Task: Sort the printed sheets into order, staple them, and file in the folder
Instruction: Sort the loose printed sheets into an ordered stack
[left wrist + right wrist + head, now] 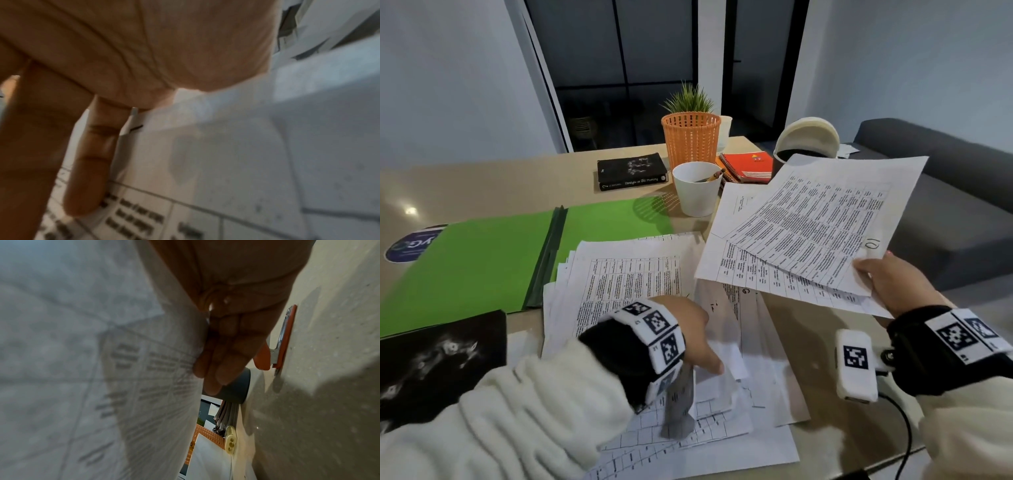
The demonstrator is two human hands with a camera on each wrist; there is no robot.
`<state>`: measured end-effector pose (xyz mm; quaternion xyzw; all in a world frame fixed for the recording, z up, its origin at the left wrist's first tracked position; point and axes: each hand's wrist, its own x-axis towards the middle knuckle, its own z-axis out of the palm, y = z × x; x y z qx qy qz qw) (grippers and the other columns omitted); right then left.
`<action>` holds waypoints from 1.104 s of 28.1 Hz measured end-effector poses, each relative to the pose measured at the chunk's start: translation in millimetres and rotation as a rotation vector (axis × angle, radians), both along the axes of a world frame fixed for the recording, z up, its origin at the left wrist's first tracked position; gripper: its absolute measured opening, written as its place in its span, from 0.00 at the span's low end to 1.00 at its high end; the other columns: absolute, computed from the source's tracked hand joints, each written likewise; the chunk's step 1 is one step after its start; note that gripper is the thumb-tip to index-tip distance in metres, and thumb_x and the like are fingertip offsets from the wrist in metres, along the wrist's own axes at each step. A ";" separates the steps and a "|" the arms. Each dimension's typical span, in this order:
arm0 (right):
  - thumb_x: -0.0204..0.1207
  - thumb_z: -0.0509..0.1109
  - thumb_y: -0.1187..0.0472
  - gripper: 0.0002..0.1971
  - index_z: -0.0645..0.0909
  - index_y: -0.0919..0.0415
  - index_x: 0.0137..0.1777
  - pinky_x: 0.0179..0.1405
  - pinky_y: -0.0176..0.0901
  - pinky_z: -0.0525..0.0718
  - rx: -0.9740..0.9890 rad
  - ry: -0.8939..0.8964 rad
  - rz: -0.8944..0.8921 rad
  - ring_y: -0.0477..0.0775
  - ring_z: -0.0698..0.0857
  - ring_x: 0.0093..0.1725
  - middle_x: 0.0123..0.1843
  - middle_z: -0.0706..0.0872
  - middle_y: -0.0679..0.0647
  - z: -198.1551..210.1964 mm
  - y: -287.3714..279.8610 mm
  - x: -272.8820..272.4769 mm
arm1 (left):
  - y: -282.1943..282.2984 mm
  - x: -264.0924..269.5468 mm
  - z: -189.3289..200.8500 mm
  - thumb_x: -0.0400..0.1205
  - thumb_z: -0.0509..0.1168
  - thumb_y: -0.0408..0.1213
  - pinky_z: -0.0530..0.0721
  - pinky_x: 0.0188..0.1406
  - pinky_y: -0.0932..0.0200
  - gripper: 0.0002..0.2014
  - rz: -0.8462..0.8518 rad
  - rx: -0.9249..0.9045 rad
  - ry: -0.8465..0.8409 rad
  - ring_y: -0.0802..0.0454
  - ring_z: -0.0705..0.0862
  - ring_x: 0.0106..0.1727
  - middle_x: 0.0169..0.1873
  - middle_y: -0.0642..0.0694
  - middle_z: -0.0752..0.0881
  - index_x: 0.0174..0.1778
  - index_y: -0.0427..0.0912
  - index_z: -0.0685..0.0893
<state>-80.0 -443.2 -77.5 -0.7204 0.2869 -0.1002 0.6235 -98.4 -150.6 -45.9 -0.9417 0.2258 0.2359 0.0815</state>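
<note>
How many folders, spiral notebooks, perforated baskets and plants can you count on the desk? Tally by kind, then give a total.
Green paper folder, lying open: 1
Orange spiral notebook: 1
Orange perforated plastic basket: 1
Green spiky plant behind the basket: 1
Total: 4

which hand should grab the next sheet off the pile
Left. The left hand already rests on the loose pile; the right hand is busy holding the sorted sheets above the table.
</note>
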 end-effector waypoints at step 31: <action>0.82 0.58 0.70 0.11 0.79 0.75 0.57 0.48 0.36 0.82 -0.184 0.070 0.067 0.63 0.84 0.52 0.57 0.84 0.65 25.5 34.7 -32.5 | 108.0 30.6 49.1 0.55 0.59 0.51 0.78 0.38 0.57 0.24 0.274 -0.494 0.072 0.59 0.76 0.29 0.42 0.43 0.84 0.47 0.74 0.79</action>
